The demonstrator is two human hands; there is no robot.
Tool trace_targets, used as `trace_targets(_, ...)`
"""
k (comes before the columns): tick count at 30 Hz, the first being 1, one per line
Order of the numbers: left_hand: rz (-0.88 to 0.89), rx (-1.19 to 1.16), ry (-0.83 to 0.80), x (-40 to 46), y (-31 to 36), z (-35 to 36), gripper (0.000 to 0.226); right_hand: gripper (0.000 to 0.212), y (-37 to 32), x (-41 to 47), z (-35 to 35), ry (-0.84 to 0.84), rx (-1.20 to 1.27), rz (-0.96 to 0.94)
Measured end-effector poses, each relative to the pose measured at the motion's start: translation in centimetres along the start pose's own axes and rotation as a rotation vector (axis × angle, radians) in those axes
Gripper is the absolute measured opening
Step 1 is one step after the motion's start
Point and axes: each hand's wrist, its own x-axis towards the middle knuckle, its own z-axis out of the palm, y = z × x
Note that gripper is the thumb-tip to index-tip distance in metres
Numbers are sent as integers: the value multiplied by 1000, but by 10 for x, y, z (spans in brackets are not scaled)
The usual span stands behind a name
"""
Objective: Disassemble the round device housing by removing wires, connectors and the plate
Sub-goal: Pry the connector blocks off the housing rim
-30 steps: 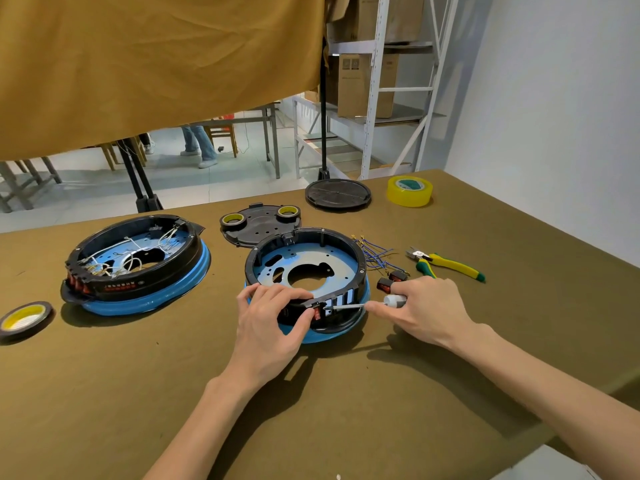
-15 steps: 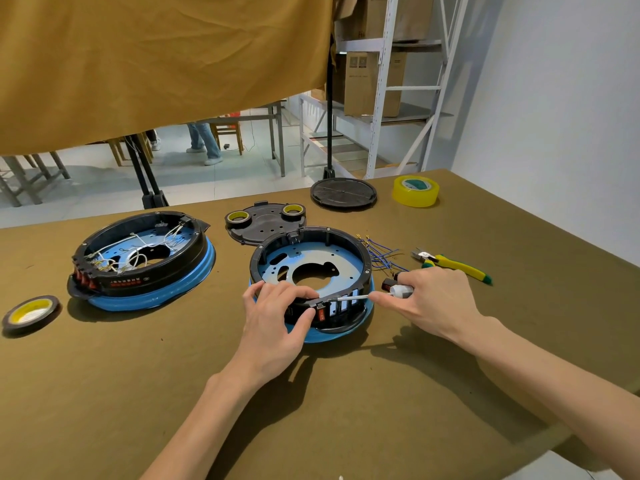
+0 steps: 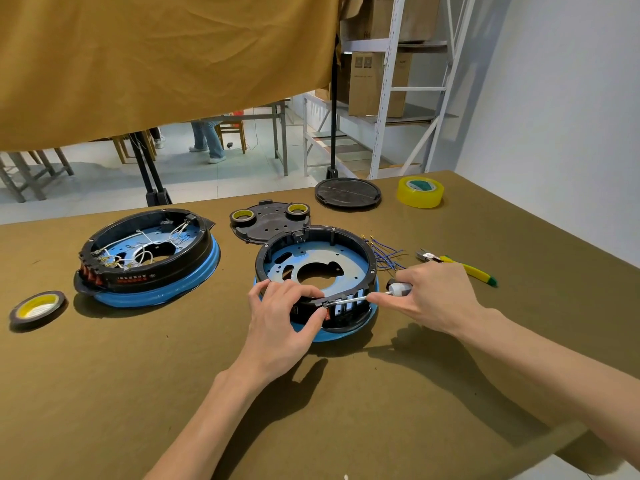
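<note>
Olive-cloth table (image 3: 138, 393), two round blue-and-black housings (image 3: 346, 323) (image 3: 145, 268), black plate (image 3: 270, 223), black disc (image 3: 348, 192), yellow tape roll (image 3: 420, 192), flat tape roll (image 3: 36, 308), loose blue wires (image 3: 388, 254), yellow-handled pliers (image 3: 460, 266).

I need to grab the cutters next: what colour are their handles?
Yellow with green tips, on the cutters lying right of the housing; only the head view shows them.

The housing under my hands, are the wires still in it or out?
Out. The near housing shows only its bare blue plate; loose blue wires lie beside it on the table.
</note>
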Motion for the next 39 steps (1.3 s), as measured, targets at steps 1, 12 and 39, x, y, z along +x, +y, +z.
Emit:
trace_targets(1, 0, -1, 1, 0, 0, 0, 29, 86, 0, -3, 4, -14, 16, 11)
trace_targets(12, -3, 11, -7, 0, 1, 0, 26, 71, -11, -20, 26, -9, 259, 81)
trace_targets(39, -7, 28, -29, 0, 1, -2, 35, 78, -6, -27, 27, -6, 228, 109)
